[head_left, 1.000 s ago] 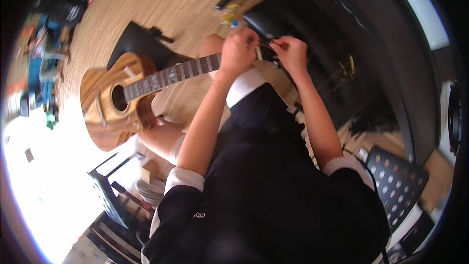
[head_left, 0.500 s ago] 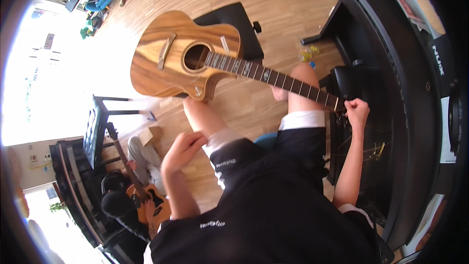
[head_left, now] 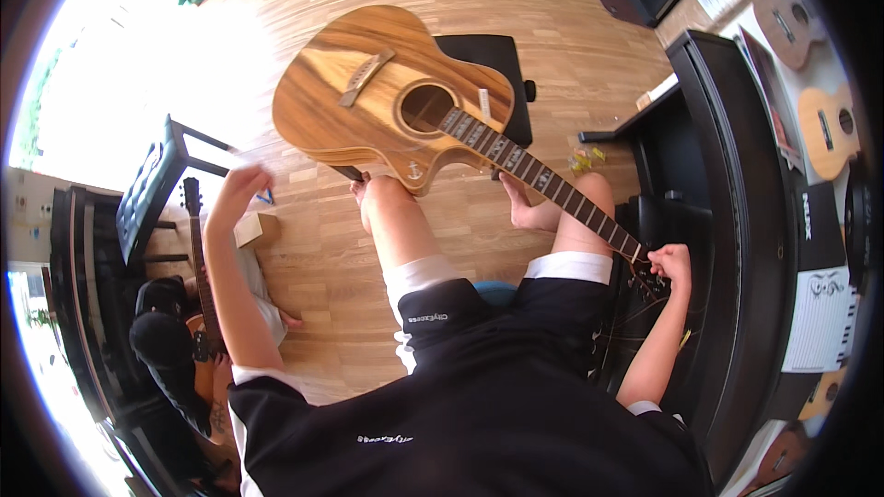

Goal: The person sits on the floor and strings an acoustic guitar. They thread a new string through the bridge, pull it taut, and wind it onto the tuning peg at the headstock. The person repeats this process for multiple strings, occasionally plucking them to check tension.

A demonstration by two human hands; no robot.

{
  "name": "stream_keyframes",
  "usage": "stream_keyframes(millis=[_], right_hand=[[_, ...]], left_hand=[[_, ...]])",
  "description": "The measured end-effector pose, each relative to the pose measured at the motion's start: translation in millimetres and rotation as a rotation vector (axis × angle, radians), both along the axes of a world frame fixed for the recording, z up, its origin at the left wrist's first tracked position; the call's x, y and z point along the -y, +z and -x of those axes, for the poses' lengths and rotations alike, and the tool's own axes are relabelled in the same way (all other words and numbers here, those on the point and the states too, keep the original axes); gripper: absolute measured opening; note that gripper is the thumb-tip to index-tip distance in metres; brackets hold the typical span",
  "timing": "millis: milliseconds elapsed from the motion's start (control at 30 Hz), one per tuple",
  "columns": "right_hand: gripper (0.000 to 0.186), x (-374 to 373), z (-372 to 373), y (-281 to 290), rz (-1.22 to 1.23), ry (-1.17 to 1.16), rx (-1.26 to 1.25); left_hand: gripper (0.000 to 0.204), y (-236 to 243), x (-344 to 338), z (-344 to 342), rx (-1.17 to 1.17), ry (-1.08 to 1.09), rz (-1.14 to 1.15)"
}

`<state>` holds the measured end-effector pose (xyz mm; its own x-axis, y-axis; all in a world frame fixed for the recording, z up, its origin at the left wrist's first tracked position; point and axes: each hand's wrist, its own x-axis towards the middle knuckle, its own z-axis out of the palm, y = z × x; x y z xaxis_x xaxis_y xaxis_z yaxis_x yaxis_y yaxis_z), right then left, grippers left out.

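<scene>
One wooden guitar (head_left: 387,101) lies face up before you, its body on a black bench (head_left: 490,50) and its neck (head_left: 543,179) slanting across your right leg (head_left: 589,230) to the headstock (head_left: 642,269). Your right hand (head_left: 672,262) is at that end, fingertips drawn together; whether they pinch a peg or one of the thin strands (head_left: 652,293) there, you cannot tell. Your left hand (head_left: 242,191) is raised well apart from the guitar, blurred, its fingers apparently loosely bent; you cannot tell whether they hold anything. The step in hand seems to be fine work at the headstock; the next move probably calls for a steady neck and careful right fingertips. Beyond, yellow scraps (head_left: 585,161) lie on the wooden floor (head_left: 341,350), a cardboard box (head_left: 256,230) sits to your left, and a seated person (head_left: 166,345) is near another guitar (head_left: 198,267).
</scene>
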<state>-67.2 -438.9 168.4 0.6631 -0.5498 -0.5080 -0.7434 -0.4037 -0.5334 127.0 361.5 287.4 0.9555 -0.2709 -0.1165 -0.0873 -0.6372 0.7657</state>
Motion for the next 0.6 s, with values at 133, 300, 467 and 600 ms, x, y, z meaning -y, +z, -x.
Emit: stream_keyframes(millis=[133,300,467,600], right_hand=[[0.012,-12,-13,8,-0.003,-0.040,-0.028],[0.014,-14,-8,-1,-0.117,-0.221,0.037],[0.013,18,10,-21,-0.236,-0.179,0.082],[0.012,-7,5,1,-0.170,-0.164,0.076]], left_hand=[[0.017,-38,14,-89,0.143,-0.151,-0.155],[0.009,-60,42,-177,0.276,-0.179,-0.180],[0.010,-73,96,-235,0.400,-0.165,-0.233],[0.014,-83,123,-249,0.428,-0.058,-0.224]])
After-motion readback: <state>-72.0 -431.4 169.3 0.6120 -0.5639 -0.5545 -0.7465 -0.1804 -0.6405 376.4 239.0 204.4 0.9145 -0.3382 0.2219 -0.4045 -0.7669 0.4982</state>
